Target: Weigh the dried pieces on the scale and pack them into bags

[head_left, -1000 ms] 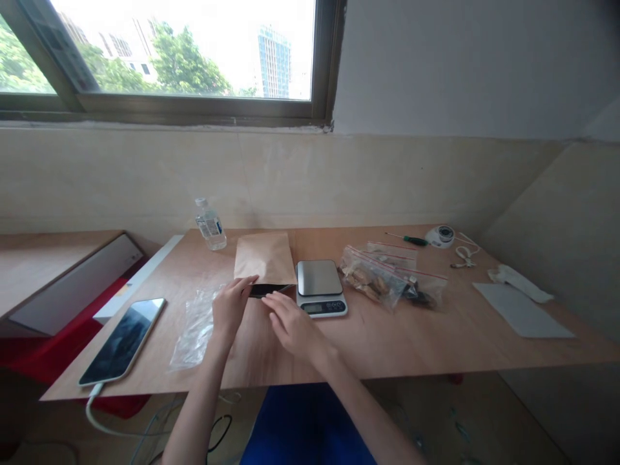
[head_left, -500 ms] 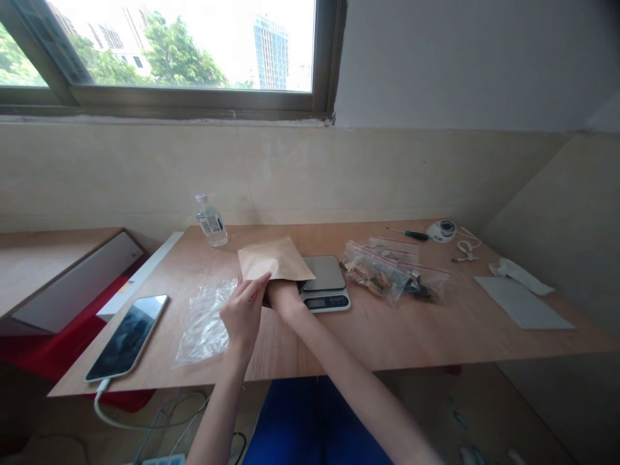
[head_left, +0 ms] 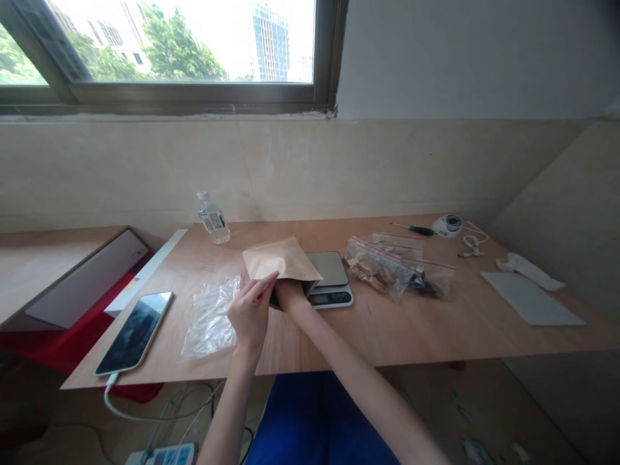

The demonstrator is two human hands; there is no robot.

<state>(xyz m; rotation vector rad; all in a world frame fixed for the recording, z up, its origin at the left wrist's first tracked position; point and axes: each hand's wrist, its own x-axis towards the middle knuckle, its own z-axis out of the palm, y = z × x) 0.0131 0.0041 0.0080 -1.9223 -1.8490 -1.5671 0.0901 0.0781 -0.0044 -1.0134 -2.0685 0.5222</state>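
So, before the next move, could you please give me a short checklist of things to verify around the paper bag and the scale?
1. Left hand gripping the paper bag at its mouth: ok.
2. Bag mouth open enough for the right hand: ok, its fingers are inside.
3. What the right hand holds: cannot tell, the bag hides it.
4. Scale in full view: not ok, the bag covers its left part.
5. Display readable: cannot tell, too small here.
6. Bottle upright and capped: ok.
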